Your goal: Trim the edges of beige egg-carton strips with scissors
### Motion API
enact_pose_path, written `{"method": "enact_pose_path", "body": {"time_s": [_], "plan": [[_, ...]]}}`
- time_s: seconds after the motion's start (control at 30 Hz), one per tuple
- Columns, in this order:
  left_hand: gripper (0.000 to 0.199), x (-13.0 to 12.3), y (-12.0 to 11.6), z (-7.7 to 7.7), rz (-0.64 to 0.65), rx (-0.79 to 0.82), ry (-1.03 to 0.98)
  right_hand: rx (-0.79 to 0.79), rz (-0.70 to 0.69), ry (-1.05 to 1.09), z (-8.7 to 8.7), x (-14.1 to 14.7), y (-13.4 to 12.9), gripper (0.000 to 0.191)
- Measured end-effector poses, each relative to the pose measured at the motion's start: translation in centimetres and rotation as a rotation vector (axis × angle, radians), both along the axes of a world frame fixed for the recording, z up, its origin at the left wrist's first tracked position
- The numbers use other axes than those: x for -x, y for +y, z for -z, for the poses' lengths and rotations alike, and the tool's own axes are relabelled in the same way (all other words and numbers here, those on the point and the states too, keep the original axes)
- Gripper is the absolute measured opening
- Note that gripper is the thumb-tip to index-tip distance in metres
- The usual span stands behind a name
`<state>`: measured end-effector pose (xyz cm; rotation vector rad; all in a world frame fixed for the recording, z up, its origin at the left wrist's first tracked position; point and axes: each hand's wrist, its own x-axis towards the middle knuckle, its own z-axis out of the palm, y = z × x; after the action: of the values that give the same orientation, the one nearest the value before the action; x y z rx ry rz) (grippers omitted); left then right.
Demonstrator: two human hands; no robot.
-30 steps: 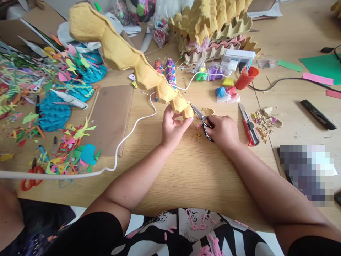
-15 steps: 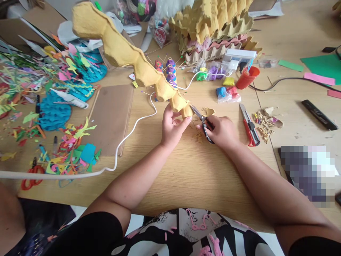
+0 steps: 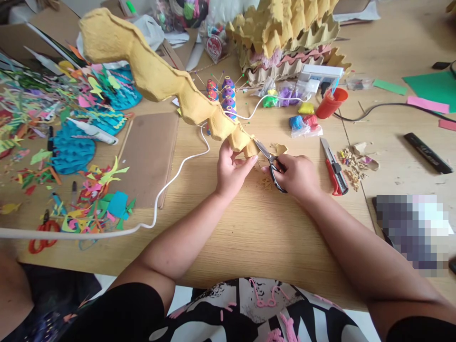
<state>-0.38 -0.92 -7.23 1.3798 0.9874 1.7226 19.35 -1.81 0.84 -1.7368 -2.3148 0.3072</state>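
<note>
A long yellow egg-carton strip (image 3: pixel 194 102) slants from the upper left down to my left hand (image 3: pixel 233 168), whose fingers and thumb pinch its lower end. My right hand (image 3: pixel 299 175) is closed around the handles of black-handled scissors (image 3: pixel 273 166). The scissor blades touch the end of the strip, just right of my left thumb. Small yellow scraps (image 3: pixel 265 183) lie on the table under the scissors, and a larger torn piece (image 3: pixel 280 148) lies behind them.
A red utility knife (image 3: pixel 335 170) and a scrap pile (image 3: pixel 359 164) lie at right. Behind stand a red cup (image 3: pixel 332 103) and stacked egg trays (image 3: pixel 285 38). A white cable (image 3: pixel 181 166), cardboard (image 3: pixel 147 159) and colourful paper scraps (image 3: pixel 96 190) are at left. Someone's leg (image 3: pixel 14 294) shows lower left.
The far end of the yellow strip has swung a little left and down. Both hands stay almost in place, with the scissors still at the strip's near end.
</note>
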Motion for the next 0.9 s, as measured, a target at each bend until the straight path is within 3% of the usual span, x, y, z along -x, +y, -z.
{"method": "enact_pose_path", "body": {"time_s": [0.9], "plan": [[0.076,0.01,0.34,0.77,0.002,-0.042,-0.023,-0.064,0.010,-0.021,0.36,-0.17,0.16,0.049]]}}
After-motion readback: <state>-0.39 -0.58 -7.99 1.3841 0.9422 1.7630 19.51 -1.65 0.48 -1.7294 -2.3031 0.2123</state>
